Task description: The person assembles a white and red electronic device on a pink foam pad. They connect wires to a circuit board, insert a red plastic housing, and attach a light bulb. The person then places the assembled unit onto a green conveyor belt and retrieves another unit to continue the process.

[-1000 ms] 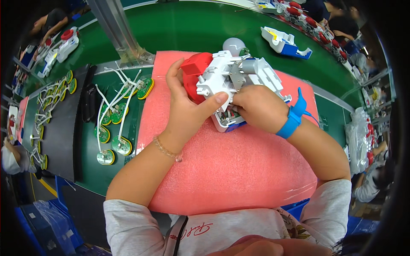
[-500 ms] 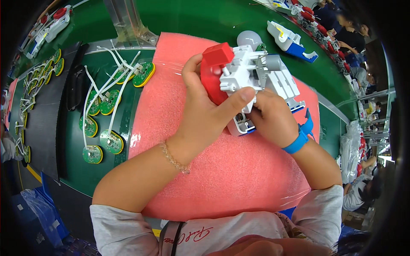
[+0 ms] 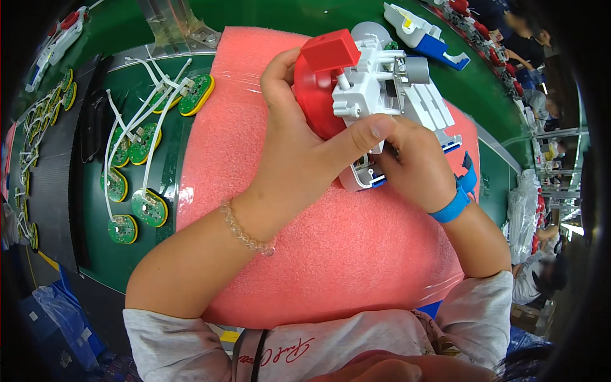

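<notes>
Over the pink foam mat (image 3: 305,274) I hold a white and red plastic assembly (image 3: 366,95) with a red block on top and a grey cylinder, perhaps a motor, on its right. My left hand (image 3: 299,134) is wrapped round its red side, the thumb lying across the white body. At its lower right, my right hand (image 3: 417,162) is closed with the fingertips tucked against the assembly. What those fingertips grip is hidden. A white and blue housing part (image 3: 364,177) shows below the thumb, close to the right fingers. The right wrist wears a blue strap (image 3: 455,204).
Several green circuit boards (image 3: 147,143) with yellow rims and white cables lie on the green table at left. A black divider (image 3: 60,165) runs beyond them. A white and blue housing (image 3: 428,37) lies at the far right, near a translucent dome (image 3: 371,32). Co-workers sit along the right.
The view has shifted slightly, so the table things sit further left and higher. Both hands keep their hold on the assembly, which appears a little tilted compared with before.
</notes>
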Tool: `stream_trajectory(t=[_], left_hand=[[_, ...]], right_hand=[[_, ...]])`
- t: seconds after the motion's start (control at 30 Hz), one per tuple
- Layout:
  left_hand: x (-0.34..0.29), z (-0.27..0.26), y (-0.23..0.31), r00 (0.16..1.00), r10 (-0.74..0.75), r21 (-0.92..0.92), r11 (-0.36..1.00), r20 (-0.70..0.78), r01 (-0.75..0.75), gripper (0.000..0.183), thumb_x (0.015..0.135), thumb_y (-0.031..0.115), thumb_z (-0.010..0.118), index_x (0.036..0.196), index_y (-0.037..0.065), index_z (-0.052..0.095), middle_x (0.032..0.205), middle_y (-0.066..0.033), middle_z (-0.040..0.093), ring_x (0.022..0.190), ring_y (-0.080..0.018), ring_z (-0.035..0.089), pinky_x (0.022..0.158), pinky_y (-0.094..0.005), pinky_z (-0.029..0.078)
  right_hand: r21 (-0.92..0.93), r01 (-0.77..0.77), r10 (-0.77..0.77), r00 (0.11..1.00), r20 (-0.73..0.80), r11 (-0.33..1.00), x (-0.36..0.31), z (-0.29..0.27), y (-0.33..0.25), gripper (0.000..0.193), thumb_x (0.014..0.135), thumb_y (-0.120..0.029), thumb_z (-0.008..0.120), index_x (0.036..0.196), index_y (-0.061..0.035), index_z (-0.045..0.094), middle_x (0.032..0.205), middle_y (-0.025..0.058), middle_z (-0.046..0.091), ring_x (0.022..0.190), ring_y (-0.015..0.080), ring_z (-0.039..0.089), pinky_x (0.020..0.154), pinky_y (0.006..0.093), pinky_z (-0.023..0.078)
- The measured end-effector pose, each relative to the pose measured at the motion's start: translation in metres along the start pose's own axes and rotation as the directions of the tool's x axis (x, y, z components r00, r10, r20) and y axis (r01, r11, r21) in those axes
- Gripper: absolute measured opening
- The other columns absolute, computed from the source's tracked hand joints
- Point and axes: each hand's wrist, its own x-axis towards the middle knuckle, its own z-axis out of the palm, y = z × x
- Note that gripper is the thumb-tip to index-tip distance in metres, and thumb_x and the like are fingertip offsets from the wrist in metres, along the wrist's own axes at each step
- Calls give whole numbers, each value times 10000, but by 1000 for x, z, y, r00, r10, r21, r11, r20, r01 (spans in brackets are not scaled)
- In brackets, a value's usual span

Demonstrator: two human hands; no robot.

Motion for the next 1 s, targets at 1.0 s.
stream_trajectory(t=[1.0], left_hand=[[0, -3, -8, 998, 44, 34, 998, 47, -46, 750, 745, 196, 706, 1224, 32, 153, 1132, -110, 420, 1012, -153, 484, 827, -278, 447]], right_hand=[[-132, 28, -31, 999, -17, 991, -4, 2, 4, 128, 716, -4, 551, 843, -17, 551, 760, 180, 545, 757, 369, 508, 660, 431, 405]])
